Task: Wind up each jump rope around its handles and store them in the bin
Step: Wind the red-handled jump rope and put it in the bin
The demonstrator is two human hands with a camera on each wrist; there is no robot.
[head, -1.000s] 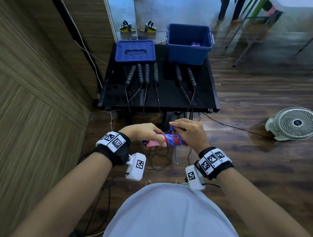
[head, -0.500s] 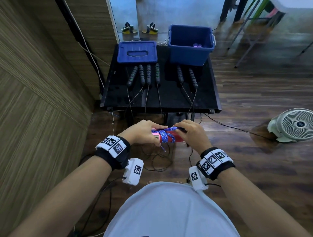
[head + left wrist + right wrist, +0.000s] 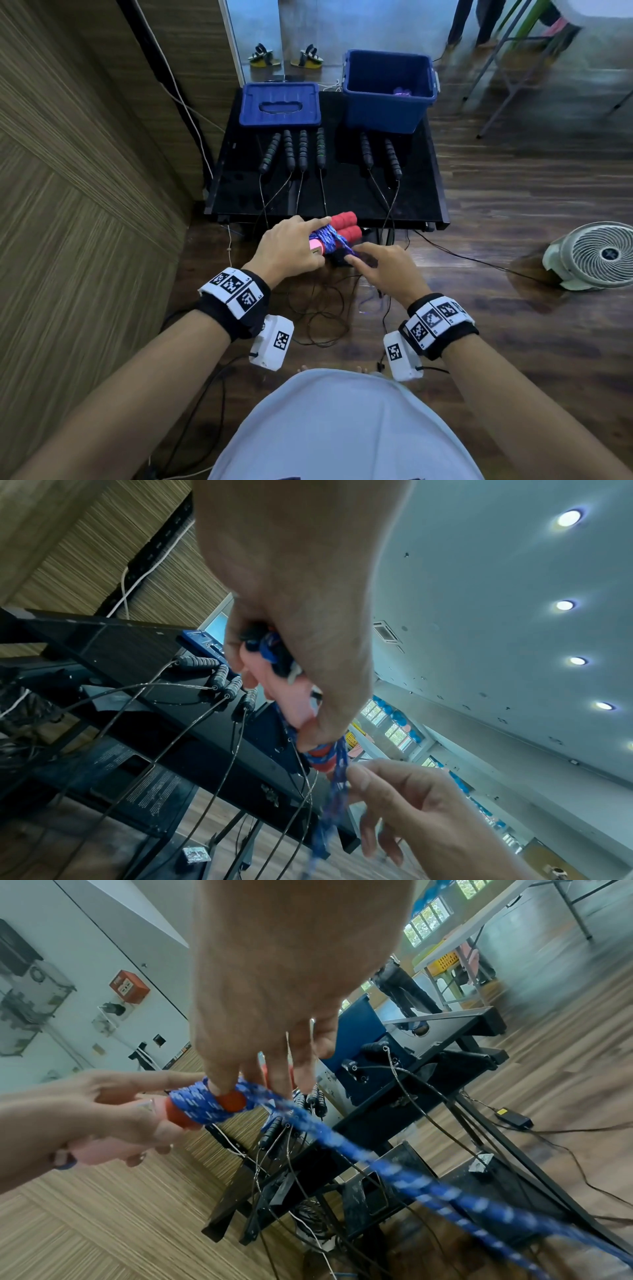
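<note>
A jump rope with red and pink handles [image 3: 346,226] hangs in the air just before the table's front edge, with blue rope [image 3: 327,238] wound round both handles. My left hand [image 3: 291,246] grips the pink ends [image 3: 287,693] of the handles. My right hand [image 3: 363,260] is on the near side and pinches the loose blue strand [image 3: 394,1169] beside the wraps [image 3: 202,1104], its thumb against them. The open blue bin [image 3: 383,109] stands at the table's far right with something purple [image 3: 402,90] inside.
Three black jump ropes lie unwound on the black table [image 3: 342,195], handles [image 3: 303,150] in a row, their cords hanging over the front edge to the floor. The blue lid [image 3: 281,104] lies at the far left. A fan [image 3: 596,255] stands on the floor to the right.
Both hands have moved forward toward the table edge. The bundle has turned so its red ends point away. My right hand has come off the top to the near side with the rope.
</note>
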